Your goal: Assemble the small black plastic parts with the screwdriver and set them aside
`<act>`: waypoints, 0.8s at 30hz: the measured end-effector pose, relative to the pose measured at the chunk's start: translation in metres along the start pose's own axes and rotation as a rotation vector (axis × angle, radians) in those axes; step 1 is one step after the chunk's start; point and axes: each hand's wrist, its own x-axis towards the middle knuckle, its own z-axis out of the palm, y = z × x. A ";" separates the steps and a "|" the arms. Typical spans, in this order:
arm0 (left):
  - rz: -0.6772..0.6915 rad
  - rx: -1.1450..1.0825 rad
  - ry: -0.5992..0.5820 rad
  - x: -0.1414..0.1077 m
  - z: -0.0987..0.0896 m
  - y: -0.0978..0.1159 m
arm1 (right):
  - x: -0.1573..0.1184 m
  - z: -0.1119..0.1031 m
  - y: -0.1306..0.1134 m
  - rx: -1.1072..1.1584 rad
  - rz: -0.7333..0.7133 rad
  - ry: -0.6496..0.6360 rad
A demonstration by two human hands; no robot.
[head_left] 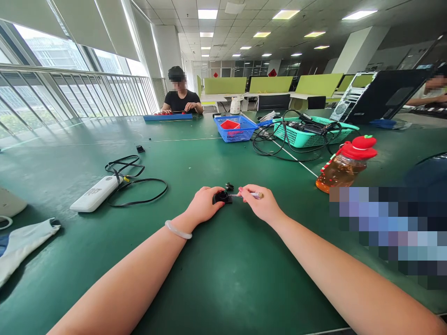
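Note:
Near the middle of the green table (223, 260), my left hand (205, 204) grips a small black part (222, 197) between thumb and fingers. A screwdriver (256, 195) with a light handle is pinched in my right hand (262, 202). Its thin metal shaft points left and reaches the right side of the black part; whether the tip touches it, I cannot tell. Just behind the black part lies another small dark piece (229, 186). Fingers hide some of the black part.
A white power bank (96, 194) with a looped black cable lies left. Behind are a blue basket (237, 134), a green basket (303, 137) with cables, and a red-lidded bottle (344, 170). A person (181, 97) sits across; a cloth (28, 242) lies far left.

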 end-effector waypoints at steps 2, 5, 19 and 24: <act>0.010 0.003 0.005 0.000 0.001 -0.001 | -0.001 0.001 -0.001 -0.036 -0.033 -0.030; 0.024 0.004 0.008 0.000 0.001 -0.002 | -0.002 -0.001 -0.005 -0.076 -0.083 0.016; -0.020 -0.016 -0.015 0.002 0.000 -0.002 | -0.004 -0.002 -0.010 -0.272 -0.316 -0.044; -0.002 -0.008 -0.009 0.002 0.000 -0.002 | -0.007 -0.001 -0.012 -0.236 -0.394 -0.081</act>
